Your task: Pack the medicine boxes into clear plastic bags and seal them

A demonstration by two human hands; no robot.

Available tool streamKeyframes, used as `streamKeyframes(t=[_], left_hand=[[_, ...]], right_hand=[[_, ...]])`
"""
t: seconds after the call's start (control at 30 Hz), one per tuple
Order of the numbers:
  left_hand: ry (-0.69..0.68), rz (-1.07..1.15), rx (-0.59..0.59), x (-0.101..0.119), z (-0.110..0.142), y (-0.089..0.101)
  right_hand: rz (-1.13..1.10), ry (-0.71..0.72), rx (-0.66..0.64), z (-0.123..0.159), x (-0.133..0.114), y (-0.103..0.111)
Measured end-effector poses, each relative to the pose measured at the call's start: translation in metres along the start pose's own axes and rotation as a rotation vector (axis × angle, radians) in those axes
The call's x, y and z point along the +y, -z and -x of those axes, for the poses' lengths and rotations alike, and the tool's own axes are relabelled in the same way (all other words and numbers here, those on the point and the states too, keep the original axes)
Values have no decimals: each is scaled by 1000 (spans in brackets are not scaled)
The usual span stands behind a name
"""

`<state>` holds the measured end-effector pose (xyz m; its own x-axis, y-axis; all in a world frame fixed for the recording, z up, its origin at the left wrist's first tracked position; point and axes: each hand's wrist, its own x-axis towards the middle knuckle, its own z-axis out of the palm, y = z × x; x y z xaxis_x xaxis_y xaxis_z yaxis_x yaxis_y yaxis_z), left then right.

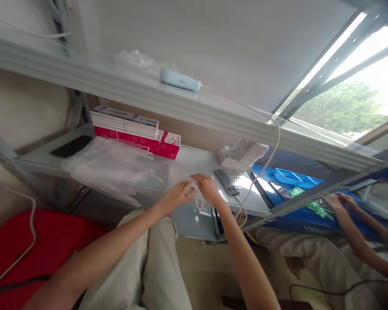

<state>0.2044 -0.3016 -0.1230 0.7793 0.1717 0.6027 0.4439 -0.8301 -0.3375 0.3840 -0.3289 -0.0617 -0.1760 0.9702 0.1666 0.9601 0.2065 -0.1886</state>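
Observation:
A clear plastic bag [199, 202] hangs over the front edge of the shelf, pinched between both my hands. My left hand [178, 193] has its fingers closed on the bag's edge. Close beside it, my right hand [207, 188] is closed on the same bag, fingers bent over the plastic. To the left lies a loose pile of clear plastic bags [105, 165], partly drooping over the shelf edge. Just right of my right hand rests a phone [226, 183] with a white cable plugged in.
Behind the pile stand red boxes [136, 137] with white boxes [126, 122] on top. A dark flat device [71, 146] lies at left, an open white carton [242, 155] at right. A light-blue handheld device [180, 79] sits on the upper shelf. Another person's hands [339, 202] work over blue trays [294, 176].

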Motion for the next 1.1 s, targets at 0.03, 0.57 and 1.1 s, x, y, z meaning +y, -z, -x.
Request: streamKeyframes(t=[0.03,0.57,1.1], left_hand=[[26,-13,-38,-7,1,2],[-70,-56,-198,-34,0,19],[-15,1,-286,-49,-1,36]], right_hand=[[-16,7,-5,3,4,0],[-106,-51,-3,17,-5,8],[26,-236,35,16,-5,7]])
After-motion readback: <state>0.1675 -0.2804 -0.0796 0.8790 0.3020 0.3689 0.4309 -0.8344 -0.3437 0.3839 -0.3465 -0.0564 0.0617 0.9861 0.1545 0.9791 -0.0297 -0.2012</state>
